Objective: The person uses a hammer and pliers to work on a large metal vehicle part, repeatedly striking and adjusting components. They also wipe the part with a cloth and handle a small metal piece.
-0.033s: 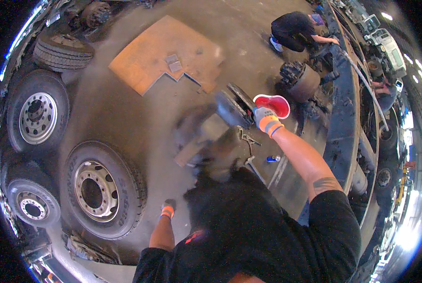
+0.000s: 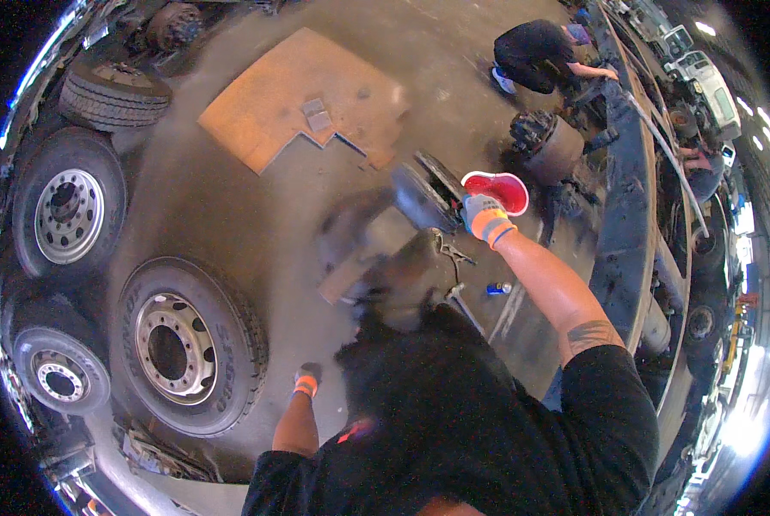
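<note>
My right hand, in a grey glove with an orange cuff, reaches forward and closes on the edge of a dark curved metal part. That part looks like two plates side by side. Just beyond the fingers is a white-rimmed bucket, red inside. Low beside my body hangs my left hand, in a similar glove, apart from the large truck wheel to its left. Its fingers are too dark to read. Blurred shapes between my arms cannot be made out.
More truck wheels stand along the left. A rusty plate lies ahead on the floor. A hammer and a blue can lie below my right forearm. Along the right runs a truck frame, where a person bends over.
</note>
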`<action>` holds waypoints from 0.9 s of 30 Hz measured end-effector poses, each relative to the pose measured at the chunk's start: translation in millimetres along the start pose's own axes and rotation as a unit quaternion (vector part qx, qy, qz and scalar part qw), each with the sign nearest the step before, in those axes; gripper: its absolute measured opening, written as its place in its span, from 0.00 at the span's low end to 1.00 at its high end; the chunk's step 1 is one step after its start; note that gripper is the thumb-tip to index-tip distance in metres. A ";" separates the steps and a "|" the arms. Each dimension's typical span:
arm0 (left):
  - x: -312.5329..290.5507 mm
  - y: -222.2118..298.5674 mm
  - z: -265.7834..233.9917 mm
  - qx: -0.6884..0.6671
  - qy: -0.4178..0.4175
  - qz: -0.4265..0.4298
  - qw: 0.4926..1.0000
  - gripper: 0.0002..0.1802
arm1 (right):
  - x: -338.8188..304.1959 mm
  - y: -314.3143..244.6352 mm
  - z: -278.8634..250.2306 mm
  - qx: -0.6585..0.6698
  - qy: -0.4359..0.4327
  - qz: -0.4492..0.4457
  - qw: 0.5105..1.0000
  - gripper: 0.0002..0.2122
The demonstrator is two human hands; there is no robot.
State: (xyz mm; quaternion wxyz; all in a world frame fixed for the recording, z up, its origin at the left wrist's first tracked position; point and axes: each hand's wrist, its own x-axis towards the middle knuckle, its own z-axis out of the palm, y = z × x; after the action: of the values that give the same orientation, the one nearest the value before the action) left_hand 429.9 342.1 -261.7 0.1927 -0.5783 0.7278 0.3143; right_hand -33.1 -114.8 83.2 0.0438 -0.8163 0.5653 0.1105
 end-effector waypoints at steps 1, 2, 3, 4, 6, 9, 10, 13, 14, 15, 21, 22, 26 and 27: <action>-0.2 -8.9 11.5 -0.017 0.011 -0.024 0.999 0.26 | 7.2 -35.9 -32.3 -0.016 -0.021 0.032 0.999 0.14; 4.2 -9.1 12.7 -0.031 0.022 -0.028 0.999 0.29 | 6.6 -35.6 -34.4 -0.009 0.005 0.016 1.000 0.15; 2.8 -8.7 13.4 -0.019 0.021 -0.017 0.999 0.31 | 5.8 -35.2 -34.0 -0.001 0.027 0.000 1.000 0.16; 0.0 -7.9 9.1 -0.007 0.020 -0.005 1.000 0.33 | 6.2 -34.4 -34.0 0.006 0.051 -0.015 0.999 0.17; 1.6 -7.6 1.0 -0.002 0.035 0.029 0.999 0.35 | 10.9 -14.2 -12.9 -0.007 0.009 -0.021 1.000 0.19; 3.1 -5.1 -6.9 -0.016 0.031 0.049 0.998 0.37 | 18.0 -22.9 -19.8 -0.051 -0.032 0.009 0.998 0.17; 0.8 3.8 -21.5 -0.013 -0.005 0.035 0.999 0.37 | 19.6 -32.2 -32.0 -0.071 -0.041 0.025 0.996 0.16; -7.9 8.5 -19.6 0.004 0.011 0.054 0.998 0.37 | 12.2 -36.6 -59.9 -0.040 -0.082 0.017 0.996 0.16; -8.3 5.0 -10.9 0.011 0.040 0.067 0.997 0.38 | 12.6 -29.9 -51.1 -0.051 -0.061 -0.021 0.997 0.16; -1.1 1.3 4.7 -0.009 0.060 0.051 0.997 0.37 | 8.9 -16.7 -36.3 -0.064 -0.040 -0.058 0.995 0.17; -0.7 6.4 7.9 0.034 0.035 0.044 0.998 0.25 | 9.3 -24.2 -54.1 -0.048 -0.083 -0.028 0.995 0.09; -8.4 13.6 -7.2 0.017 0.013 0.035 0.999 0.20 | 2.6 -34.8 -73.1 -0.034 -0.084 -0.013 0.996 0.09; -19.6 32.2 -20.0 -0.085 -0.034 -0.049 0.995 0.10 | -13.3 -60.6 -133.6 0.027 -0.088 0.051 0.994 0.12; -16.5 41.9 -34.7 -0.190 -0.039 -0.090 0.977 0.10 | 4.9 12.3 -18.9 -0.004 -0.055 0.086 0.995 0.13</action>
State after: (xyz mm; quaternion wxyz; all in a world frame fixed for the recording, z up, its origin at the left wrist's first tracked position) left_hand 396.7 336.0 -216.0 0.1347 -0.6549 0.5917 0.4504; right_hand -40.5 -127.3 101.1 0.0617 -0.7574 0.6298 0.1609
